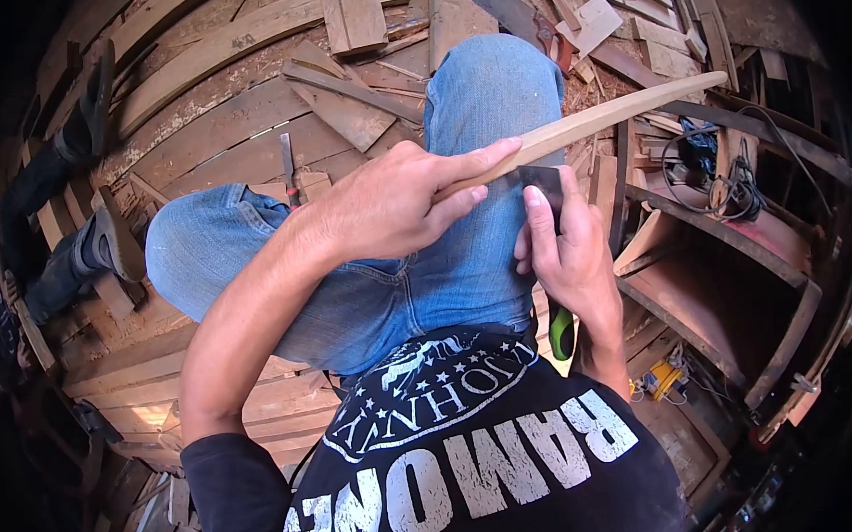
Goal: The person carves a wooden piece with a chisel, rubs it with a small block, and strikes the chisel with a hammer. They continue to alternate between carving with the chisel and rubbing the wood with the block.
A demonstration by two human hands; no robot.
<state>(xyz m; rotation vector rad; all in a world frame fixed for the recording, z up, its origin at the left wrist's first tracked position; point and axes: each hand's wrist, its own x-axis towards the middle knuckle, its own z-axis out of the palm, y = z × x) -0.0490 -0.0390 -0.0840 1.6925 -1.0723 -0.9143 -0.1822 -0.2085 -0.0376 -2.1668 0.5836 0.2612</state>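
My left hand (394, 198) is wrapped round the near end of a long, slightly curved strip of wood (620, 111), index finger stretched along it. The strip slants up to the right over my jeans knee (493, 79). Just under it, my right hand (571, 244) pinches a dark flat blade (543, 181) between thumb and fingers, its upper edge close to the wood's underside. A green and black handle (562, 333) shows below my right hand, beside my hip; the palm hides whether it joins the blade.
A chisel-like tool (289, 167) lies on the plank floor left of my knee. Ahead are a handsaw (499, 12) and several wood offcuts (350, 15). To my right stands a wooden frame (723, 231) with coiled cable (720, 173). Another person's feet (107, 244) are at left.
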